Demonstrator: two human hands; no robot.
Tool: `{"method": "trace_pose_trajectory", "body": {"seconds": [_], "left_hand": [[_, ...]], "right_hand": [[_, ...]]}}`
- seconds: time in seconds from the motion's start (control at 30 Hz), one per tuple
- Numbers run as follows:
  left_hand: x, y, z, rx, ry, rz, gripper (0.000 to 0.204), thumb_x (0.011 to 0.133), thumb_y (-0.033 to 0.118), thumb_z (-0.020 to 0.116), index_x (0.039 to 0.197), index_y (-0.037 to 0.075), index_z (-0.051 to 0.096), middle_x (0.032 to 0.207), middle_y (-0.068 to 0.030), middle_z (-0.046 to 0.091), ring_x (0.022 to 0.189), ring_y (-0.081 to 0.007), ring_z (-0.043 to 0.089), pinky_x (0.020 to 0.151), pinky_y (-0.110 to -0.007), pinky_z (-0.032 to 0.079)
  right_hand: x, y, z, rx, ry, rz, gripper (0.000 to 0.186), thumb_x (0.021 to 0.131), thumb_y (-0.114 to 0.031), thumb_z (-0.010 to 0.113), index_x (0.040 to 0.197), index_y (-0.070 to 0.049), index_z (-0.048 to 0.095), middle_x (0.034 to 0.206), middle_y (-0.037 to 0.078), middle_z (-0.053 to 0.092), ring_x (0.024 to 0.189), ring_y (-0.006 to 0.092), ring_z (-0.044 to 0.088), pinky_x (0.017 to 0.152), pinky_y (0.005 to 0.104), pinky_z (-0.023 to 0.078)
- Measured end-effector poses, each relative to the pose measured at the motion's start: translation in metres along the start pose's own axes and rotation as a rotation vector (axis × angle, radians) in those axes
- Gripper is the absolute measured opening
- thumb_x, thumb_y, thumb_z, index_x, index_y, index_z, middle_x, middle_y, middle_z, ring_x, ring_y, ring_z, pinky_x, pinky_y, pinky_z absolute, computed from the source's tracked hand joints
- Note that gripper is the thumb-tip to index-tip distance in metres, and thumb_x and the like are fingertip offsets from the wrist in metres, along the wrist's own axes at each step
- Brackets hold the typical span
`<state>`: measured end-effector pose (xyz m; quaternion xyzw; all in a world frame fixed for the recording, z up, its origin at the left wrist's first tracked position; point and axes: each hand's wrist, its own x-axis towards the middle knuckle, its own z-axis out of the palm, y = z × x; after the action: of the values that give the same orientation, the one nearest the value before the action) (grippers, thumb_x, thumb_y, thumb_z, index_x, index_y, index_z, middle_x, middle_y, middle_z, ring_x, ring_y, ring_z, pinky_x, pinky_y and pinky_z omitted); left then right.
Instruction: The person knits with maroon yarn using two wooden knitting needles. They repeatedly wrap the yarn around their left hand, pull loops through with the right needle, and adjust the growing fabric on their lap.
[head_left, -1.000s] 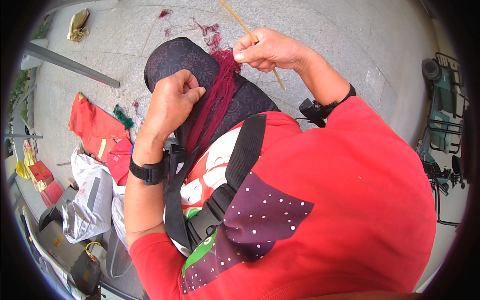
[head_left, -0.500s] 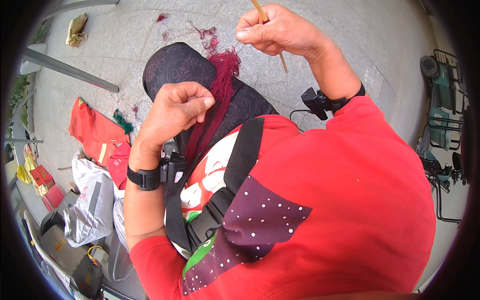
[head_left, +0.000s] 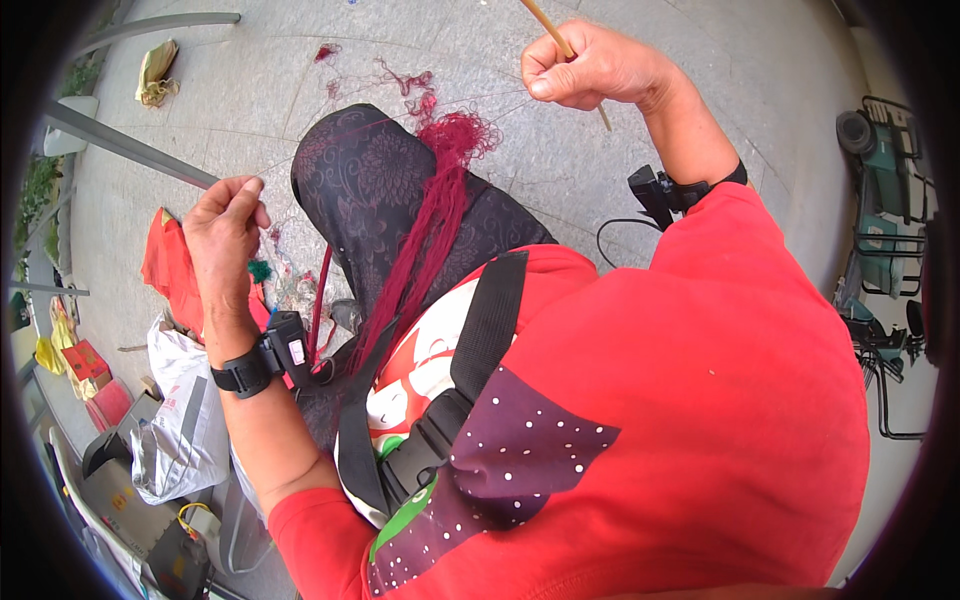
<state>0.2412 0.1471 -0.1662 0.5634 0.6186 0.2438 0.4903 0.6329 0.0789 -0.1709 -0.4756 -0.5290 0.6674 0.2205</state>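
Note:
A hank of dark red thread (head_left: 432,215) lies across my knee, its upper end fluffed into a loose tangle. My left hand (head_left: 228,215), out to the left beyond the knee, pinches a fine strand between thumb and fingertips. That strand runs taut over the dark patterned trouser leg (head_left: 365,170) toward my right hand. Up at the right, my right hand (head_left: 590,68) is closed around a thin wooden stick (head_left: 548,27), which slants out above and below the fist. Whether thread is wound on the stick inside the fist is hidden.
Loose red thread scraps (head_left: 405,82) lie on the grey tiled floor. A metal bar (head_left: 135,145) juts in from the left. Below it are orange cloth (head_left: 168,260), a green thread clump (head_left: 260,271), and a white plastic bag (head_left: 185,430). Green wheeled equipment (head_left: 880,215) stands at far right.
My left hand has moved left and slightly down, away from the hank, drawing the strand out. My right hand, still around the stick, has shifted right and slightly down.

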Motion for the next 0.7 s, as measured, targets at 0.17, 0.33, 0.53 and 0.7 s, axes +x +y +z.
{"method": "trace_pose_trajectory", "body": {"seconds": [0.17,0.33,0.53,0.7], "left_hand": [[0.012,-0.016,-0.038,-0.001,0.114,0.035,0.015,0.089,0.014,0.059,0.09,0.0,0.066,0.057,-0.0002,0.055,0.04,-0.0027,0.037,0.037,-0.019,0.026],[0.016,-0.013,-0.059,-0.068,0.18,-0.037,0.016,0.09,0.015,0.059,0.092,0.0,0.066,0.059,-0.0002,0.053,0.042,-0.0028,0.036,0.038,-0.019,0.026],[-0.012,0.0,-0.076,0.117,-0.006,0.0,0.019,0.086,0.018,0.064,0.089,0.0,0.065,0.059,0.0032,0.047,0.046,-0.0039,0.037,0.042,-0.02,0.026],[-0.074,0.01,-0.132,0.148,-0.127,-0.088,0.013,0.083,0.017,0.068,0.085,0.005,0.064,0.062,0.0078,0.047,0.05,-0.0016,0.036,0.044,-0.019,0.026]], "right_hand": [[-0.012,0.026,-0.016,0.023,-0.009,0.121,0.023,0.081,-0.026,0.068,0.071,-0.009,0.056,0.055,-0.009,0.037,0.045,0.0014,0.029,0.038,0.0194,0.019],[-0.041,0.035,-0.035,0.116,0.122,0.151,0.02,0.082,-0.021,0.066,0.07,-0.01,0.055,0.055,-0.009,0.037,0.044,0.0002,0.028,0.039,0.019,0.017],[-0.032,0.026,-0.036,0.064,0.495,0.14,0.018,0.083,-0.02,0.065,0.071,-0.012,0.056,0.057,-0.01,0.036,0.045,-0.0011,0.026,0.039,0.0184,0.016],[-0.004,-0.004,-0.047,-0.433,0.865,0.099,0.02,0.08,-0.028,0.067,0.077,-0.009,0.064,0.064,-0.007,0.047,0.058,0.0029,0.04,0.051,0.0225,0.032]]}}
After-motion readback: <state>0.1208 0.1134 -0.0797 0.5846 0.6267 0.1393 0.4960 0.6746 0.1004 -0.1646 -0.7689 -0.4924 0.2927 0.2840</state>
